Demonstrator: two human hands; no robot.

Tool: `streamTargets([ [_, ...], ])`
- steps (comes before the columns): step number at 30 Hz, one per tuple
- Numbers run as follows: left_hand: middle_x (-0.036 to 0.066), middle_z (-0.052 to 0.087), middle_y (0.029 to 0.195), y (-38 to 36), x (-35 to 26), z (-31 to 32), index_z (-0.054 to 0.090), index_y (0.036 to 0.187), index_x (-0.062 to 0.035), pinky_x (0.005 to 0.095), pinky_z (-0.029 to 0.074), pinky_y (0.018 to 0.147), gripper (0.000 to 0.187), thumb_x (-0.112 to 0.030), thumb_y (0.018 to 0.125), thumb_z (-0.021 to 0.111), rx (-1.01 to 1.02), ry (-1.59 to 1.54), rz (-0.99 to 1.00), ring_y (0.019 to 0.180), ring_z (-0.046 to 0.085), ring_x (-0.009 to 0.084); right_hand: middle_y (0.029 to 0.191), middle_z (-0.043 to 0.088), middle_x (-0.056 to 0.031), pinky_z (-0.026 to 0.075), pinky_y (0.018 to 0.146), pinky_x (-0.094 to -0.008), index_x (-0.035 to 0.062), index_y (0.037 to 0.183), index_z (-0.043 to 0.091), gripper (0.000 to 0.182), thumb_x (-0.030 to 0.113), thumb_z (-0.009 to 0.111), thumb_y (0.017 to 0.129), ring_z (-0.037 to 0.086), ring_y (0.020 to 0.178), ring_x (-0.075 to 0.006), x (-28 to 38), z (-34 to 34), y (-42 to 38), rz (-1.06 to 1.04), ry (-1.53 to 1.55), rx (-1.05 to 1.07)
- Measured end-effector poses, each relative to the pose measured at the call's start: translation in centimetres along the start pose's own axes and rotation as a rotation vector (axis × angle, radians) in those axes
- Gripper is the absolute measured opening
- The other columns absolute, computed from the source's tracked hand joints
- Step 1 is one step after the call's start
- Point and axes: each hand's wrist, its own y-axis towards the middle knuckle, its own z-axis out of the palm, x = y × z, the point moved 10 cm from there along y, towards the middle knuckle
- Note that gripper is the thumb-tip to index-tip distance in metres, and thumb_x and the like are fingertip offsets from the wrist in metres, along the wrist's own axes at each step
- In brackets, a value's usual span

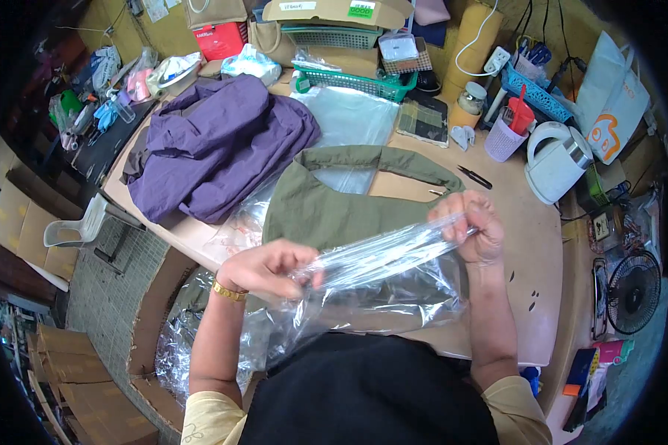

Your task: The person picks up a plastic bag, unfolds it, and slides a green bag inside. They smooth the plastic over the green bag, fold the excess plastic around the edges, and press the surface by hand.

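Observation:
A clear plastic bag (386, 256) is stretched between my two hands, its upper part gathered into folds. My left hand (274, 268), with a gold watch at the wrist, is closed on one end of it. At the other end, my right hand (476, 222) pinches the plastic with curled fingers. Beneath and beyond the plastic, an olive green cloth bag (312, 204) with a long strap lies on the table. The lower part of the clear bag hangs loosely in front of my black apron.
Purple garments (223, 141) are heaped at the left of the table (527, 297), beside flat plastic sheets (356, 111). Black thread snips (475, 176) lie near a white kettle (558, 162). An open cardboard box (152, 319) with plastic-wrapped items stands at lower left.

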Motion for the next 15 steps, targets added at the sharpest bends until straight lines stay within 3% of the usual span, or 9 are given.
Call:
streamTargets([
  [2, 0.003, 0.065, 0.088, -0.2, 1.3, -0.2, 0.066, 0.102, 0.0035, 0.0224, 0.044, 0.070, 0.029, -0.024, 0.092, 0.070, -0.028, 0.092, -0.075, 0.077, 0.059, 0.0105, 0.070, 0.062, -0.0077, 0.050, 0.072, -0.0345, 0.0030, 0.075, 0.057, 0.025, 0.016, 0.075, 0.087, 0.063, 0.074, -0.0177, 0.9, 0.8, -0.7, 0.013, -0.121, -0.034],
  [3, 0.003, 0.065, 0.088, -0.7, 2.2, -1.0, 0.066, 0.102, 0.0035, 0.0224, 0.044, 0.070, 0.029, -0.024, 0.092, 0.070, -0.027, 0.101, -0.071, 0.077, 0.059, 0.0105, 0.070, 0.062, -0.0049, 0.049, 0.068, -0.0325, 0.0050, 0.078, 0.061, 0.019, 0.014, 0.076, 0.085, 0.062, 0.072, -0.0149, -1.7, 1.3, -1.2, 0.333, -0.415, -0.020],
  [6, 0.004, 0.063, 0.079, -4.8, -1.6, -8.2, 0.064, 0.099, -0.0020, 0.0258, 0.046, 0.065, 0.028, -0.030, 0.098, 0.062, -0.741, -0.272, 0.410, 0.070, 0.058, 0.0121, 0.078, 0.065, -0.0036, 0.049, 0.066, -0.0304, 0.0056, 0.081, 0.065, 0.014, 0.009, 0.078, 0.081, 0.062, 0.072, -0.0132, -7.9, 0.5, -5.2, 0.815, -0.780, 0.202],
  [8, 0.006, 0.064, 0.082, -5.2, -2.5, -8.7, 0.063, 0.104, -0.0012, 0.0270, 0.047, 0.066, 0.036, -0.036, 0.099, 0.059, -0.741, -0.532, 0.656, 0.069, 0.059, 0.0147, 0.087, 0.068, -0.0050, 0.050, 0.069, -0.0303, 0.0042, 0.080, 0.065, 0.014, 0.006, 0.079, 0.079, 0.063, 0.074, -0.0144, -9.9, 0.9, -7.1, 0.973, -0.851, 0.431],
  [9, 0.006, 0.064, 0.082, -5.6, -2.3, -9.1, 0.063, 0.104, -0.0012, 0.0270, 0.047, 0.066, 0.036, -0.036, 0.099, 0.059, -0.740, -0.531, 0.656, 0.069, 0.059, 0.0147, 0.093, 0.069, -0.0068, 0.050, 0.074, -0.0311, 0.0034, 0.079, 0.065, 0.012, 0.005, 0.077, 0.080, 0.064, 0.079, -0.0166, -7.9, 0.9, -5.0, 0.702, -0.927, 0.328],
  [11, 0.008, 0.065, 0.088, -4.8, -2.9, -6.5, 0.063, 0.105, -0.0014, 0.0283, 0.048, 0.068, 0.040, -0.041, 0.099, 0.057, -0.212, -0.817, 0.671, 0.070, 0.060, 0.0167, 0.098, 0.070, -0.0128, 0.050, 0.088, -0.0351, 0.0037, 0.075, 0.064, 0.012, 0.002, 0.067, 0.086, 0.066, 0.092, -0.0228, -2.8, -1.1, -2.7, 0.301, -0.901, -0.026],
  [12, 0.009, 0.066, 0.092, -6.0, -1.3, -6.8, 0.065, 0.102, -0.0021, 0.0285, 0.049, 0.071, 0.032, -0.033, 0.097, 0.061, -0.795, -0.504, 0.444, 0.073, 0.061, 0.0171, 0.092, 0.070, -0.0125, 0.052, 0.084, -0.0327, 0.0017, 0.074, 0.063, 0.013, 0.000, 0.060, 0.087, 0.066, 0.087, -0.0190, -0.6, -3.9, -2.9, 0.119, -0.675, -0.277],
  [14, 0.009, 0.068, 0.096, -3.4, 1.8, -3.2, 0.065, 0.100, -0.0020, 0.0305, 0.052, 0.076, 0.023, -0.024, 0.094, 0.065, -0.122, 0.105, 0.139, 0.081, 0.064, 0.0175, 0.091, 0.069, -0.0125, 0.054, 0.076, -0.0330, 0.0048, 0.075, 0.059, 0.015, 0.001, 0.057, 0.089, 0.068, 0.083, -0.0202, 2.1, -5.6, -3.1, -0.131, -0.483, -0.338],
  [15, 0.009, 0.068, 0.096, -4.0, 3.7, -4.2, 0.065, 0.100, -0.0020, 0.0305, 0.052, 0.076, 0.023, -0.024, 0.094, 0.065, -0.118, 0.108, 0.140, 0.081, 0.064, 0.0175, 0.089, 0.069, -0.0118, 0.053, 0.070, -0.0327, 0.0060, 0.077, 0.057, 0.015, 0.003, 0.056, 0.091, 0.067, 0.079, -0.0192, 1.4, -5.1, -2.9, -0.071, -0.198, -0.361],
])
